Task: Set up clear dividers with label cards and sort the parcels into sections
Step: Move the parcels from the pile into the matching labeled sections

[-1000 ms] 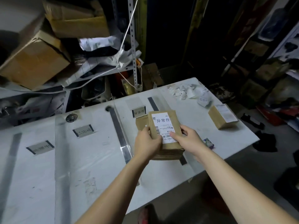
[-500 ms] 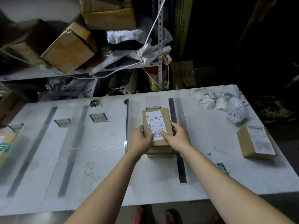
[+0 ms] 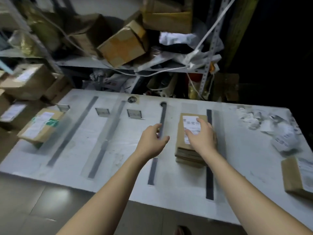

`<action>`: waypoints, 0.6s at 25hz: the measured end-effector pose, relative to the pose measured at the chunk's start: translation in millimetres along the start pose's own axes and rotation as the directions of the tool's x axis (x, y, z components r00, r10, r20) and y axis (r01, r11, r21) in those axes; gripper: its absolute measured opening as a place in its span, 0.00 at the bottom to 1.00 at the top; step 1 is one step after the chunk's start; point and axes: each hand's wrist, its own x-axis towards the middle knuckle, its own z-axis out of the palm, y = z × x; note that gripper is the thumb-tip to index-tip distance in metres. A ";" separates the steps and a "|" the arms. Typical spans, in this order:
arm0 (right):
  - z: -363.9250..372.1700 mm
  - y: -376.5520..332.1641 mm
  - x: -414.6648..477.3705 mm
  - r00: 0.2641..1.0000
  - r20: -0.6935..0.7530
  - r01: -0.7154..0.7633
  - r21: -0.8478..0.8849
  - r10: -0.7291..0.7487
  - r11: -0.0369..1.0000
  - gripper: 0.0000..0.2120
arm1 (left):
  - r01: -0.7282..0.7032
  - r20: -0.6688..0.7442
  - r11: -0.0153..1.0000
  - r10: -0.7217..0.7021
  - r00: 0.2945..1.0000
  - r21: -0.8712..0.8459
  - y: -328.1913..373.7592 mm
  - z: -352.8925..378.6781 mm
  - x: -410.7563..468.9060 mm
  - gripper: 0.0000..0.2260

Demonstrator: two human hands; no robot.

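A stack of flat brown parcels (image 3: 182,150) lies on the white table (image 3: 118,150) between two dark divider strips. The top parcel carries a white label (image 3: 189,121). My right hand (image 3: 201,135) rests flat on that top parcel with fingers spread. My left hand (image 3: 152,141) hovers just left of the stack over a dark divider strip (image 3: 162,116), fingers loosely curled, holding nothing. Label cards (image 3: 134,113) (image 3: 102,112) stand near the table's far edge. A taped brown parcel (image 3: 41,126) sits in the far-left section. Another brown parcel (image 3: 298,178) lies at the right edge.
Crumpled white paper and label scraps (image 3: 274,129) lie at the table's far right. Behind the table a metal shelf (image 3: 152,65) is crammed with cardboard boxes and bags. More boxes (image 3: 27,82) stack up at the left. Grey floor tiles (image 3: 42,209) show below the near edge.
The parcel both hands held has been set down on the stack. My left hand has let go and moved left. The view has swung left, showing the taped parcel.
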 end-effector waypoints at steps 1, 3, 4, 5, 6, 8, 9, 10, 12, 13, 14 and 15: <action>9.6 -21.9 -3.8 0.997 0.039 0.072 -0.035 -0.070 0.997 0.29 | -0.022 -0.034 0.995 0.025 0.999 0.092 -11.6 -23.0 -4.7 0.27; 41.0 -74.4 -20.1 0.960 0.164 0.251 -0.143 -0.227 0.958 0.30 | 0.008 -0.115 0.943 0.032 0.993 0.332 -42.7 -80.9 -17.9 0.25; 59.0 -99.1 -29.2 0.931 0.214 0.335 -0.186 -0.295 0.924 0.30 | 0.043 -0.150 0.903 0.024 0.988 0.427 -60.9 -109.8 -23.6 0.24; 77.8 -125.8 -40.0 0.900 0.260 0.409 -0.222 -0.350 0.885 0.30 | 0.080 -0.180 0.865 0.012 0.984 0.495 -81.4 -140.8 -31.1 0.24; 96.3 -151.0 -52.5 0.872 0.301 0.464 -0.252 -0.387 0.849 0.30 | 0.117 -0.195 0.830 -0.010 0.981 0.545 -103.8 -170.4 -39.3 0.23; 138.0 -203.4 -82.2 0.830 0.365 0.536 -0.309 -0.422 0.786 0.31 | 0.180 -0.239 0.766 -0.036 0.970 0.617 -157.5 -232.7 -59.7 0.20; 156.3 -228.7 -96.8 0.815 0.387 0.560 -0.335 -0.431 0.758 0.32 | 0.206 -0.259 0.749 -0.047 0.965 0.630 -183.9 -261.6 -69.5 0.19; 175.3 -253.5 -111.8 0.803 0.406 0.579 -0.356 -0.437 0.733 0.33 | 0.232 -0.286 0.740 -0.056 0.957 0.631 -210.4 -290.9 -80.0 0.19; 214.1 -300.8 -140.9 0.777 0.436 0.616 -0.379 -0.454 0.691 0.34 | 0.276 -0.337 0.726 -0.065 0.939 0.630 -260.6 -347.0 -101.3 0.20; 231.5 -322.5 -153.0 0.762 0.448 0.636 -0.381 -0.468 0.671 0.34 | 0.287 -0.354 0.710 -0.057 0.934 0.643 -283.3 -371.1 -110.0 0.20; 247.8 -342.6 -163.0 0.747 0.452 0.656 -0.382 -0.488 0.651 0.34 | 0.297 -0.366 0.696 -0.053 0.929 0.654 -304.2 -393.2 -116.5 0.20; 263.2 -363.1 -173.4 0.729 0.459 0.677 -0.381 -0.507 0.630 0.34 | 0.313 -0.379 0.687 -0.059 0.924 0.656 -323.8 -415.9 -123.9 0.20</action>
